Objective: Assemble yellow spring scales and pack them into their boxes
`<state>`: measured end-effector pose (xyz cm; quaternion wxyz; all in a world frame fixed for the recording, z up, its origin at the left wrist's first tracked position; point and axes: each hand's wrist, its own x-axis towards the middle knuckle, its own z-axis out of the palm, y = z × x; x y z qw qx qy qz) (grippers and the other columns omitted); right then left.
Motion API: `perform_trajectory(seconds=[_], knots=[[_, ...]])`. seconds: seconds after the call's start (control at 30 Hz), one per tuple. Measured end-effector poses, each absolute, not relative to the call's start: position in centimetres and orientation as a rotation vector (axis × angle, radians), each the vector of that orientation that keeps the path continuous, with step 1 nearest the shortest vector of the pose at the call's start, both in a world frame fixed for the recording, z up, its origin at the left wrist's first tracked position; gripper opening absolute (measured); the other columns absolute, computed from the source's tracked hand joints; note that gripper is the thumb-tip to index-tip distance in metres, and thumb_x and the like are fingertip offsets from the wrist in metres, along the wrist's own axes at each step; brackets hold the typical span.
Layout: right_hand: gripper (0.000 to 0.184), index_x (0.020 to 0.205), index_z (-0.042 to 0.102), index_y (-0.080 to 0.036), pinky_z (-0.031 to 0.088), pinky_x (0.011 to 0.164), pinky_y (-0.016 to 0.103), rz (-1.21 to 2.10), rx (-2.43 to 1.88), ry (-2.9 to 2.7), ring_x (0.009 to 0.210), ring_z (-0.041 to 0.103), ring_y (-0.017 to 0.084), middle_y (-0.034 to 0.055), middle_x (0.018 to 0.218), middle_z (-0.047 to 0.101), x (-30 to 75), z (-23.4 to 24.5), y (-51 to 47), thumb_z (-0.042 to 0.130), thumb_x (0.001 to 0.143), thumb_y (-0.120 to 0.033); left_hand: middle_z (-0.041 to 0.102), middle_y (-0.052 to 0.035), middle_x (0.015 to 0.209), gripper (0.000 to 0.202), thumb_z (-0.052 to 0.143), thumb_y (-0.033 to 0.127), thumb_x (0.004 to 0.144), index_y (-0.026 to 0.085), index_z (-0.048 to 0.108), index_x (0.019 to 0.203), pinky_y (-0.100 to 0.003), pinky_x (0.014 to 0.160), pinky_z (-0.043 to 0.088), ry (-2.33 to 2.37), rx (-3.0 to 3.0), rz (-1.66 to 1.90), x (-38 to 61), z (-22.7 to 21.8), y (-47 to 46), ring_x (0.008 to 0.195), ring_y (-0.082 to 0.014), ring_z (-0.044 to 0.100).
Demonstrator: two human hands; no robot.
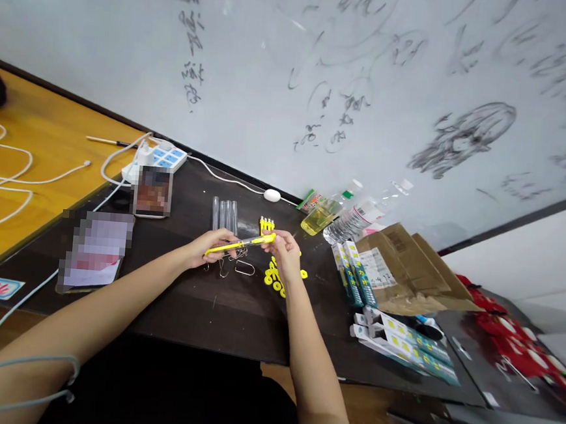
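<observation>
While the person's left grip point(216, 244) holds the slender yellow tool point(248, 242) toward one end and the right grip point(283, 243) the other, above the dark surface point(187, 312), it looks light, stiff and slick to me, best steadied near both ends.

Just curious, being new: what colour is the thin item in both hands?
The thin item is yellow with a greyish middle; best view: head.

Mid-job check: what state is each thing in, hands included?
Yellow rod: held in both hands.
Left hand: closed on the rod.
Right hand: closed on the rod's other end.
Grey tubes: lying side by side.
Yellow rings: loose, scattered.
Green-capped bottle: capped, yellow liquid inside.
Nearer teal-and-white boxes: end flaps open.
</observation>
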<state>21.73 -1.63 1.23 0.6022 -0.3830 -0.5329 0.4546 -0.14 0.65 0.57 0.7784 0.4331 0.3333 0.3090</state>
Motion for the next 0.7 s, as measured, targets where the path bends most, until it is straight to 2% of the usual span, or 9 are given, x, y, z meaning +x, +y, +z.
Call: perform_trajectory(seconds=[0.23, 0.47, 0.7], knots=[[0.026, 0.084, 0.064, -0.020, 0.053, 0.053, 0.023, 1.027, -0.913, -1.115, 0.060, 0.059, 0.010, -0.0022, 0.070, 0.061, 21.6, 0.6, -1.1, 0.073, 0.070, -0.041, 0.065, -0.0059, 0.062, 0.022, 0.050, 0.029, 0.080, 0.011, 0.061, 0.086, -0.015, 0.030, 0.012, 0.738, 1.020, 0.765, -0.1, 0.7, 0.5, 0.028, 0.0001, 0.025], [0.027, 0.086, 0.067, -0.020, 0.058, 0.069, 0.029, 1.069, -0.889, -1.139, 0.069, 0.064, 0.011, 0.0000, 0.083, 0.067, 22.0, 0.0, -0.7, 0.076, 0.068, -0.039, 0.063, -0.0036, 0.062, 0.026, 0.045, 0.033, 0.086, 0.012, 0.058, 0.085, -0.014, 0.029, 0.010, 0.752, 0.945, 0.682, -0.3, 0.7, 0.7, 0.028, 0.0006, 0.022], [0.027, 0.082, 0.064, -0.020, 0.058, 0.062, 0.027, 1.050, -0.917, -1.049, 0.060, 0.062, 0.010, -0.0028, 0.070, 0.063, 21.8, 0.4, -0.6, 0.075, 0.068, -0.040, 0.070, -0.0120, 0.081, 0.036, 0.039, 0.039, 0.089, 0.011, 0.059, 0.099, -0.015, 0.030, 0.019, 0.728, 0.989, 0.695, -0.3, 0.6, 0.8, 0.032, -0.0016, 0.031]])
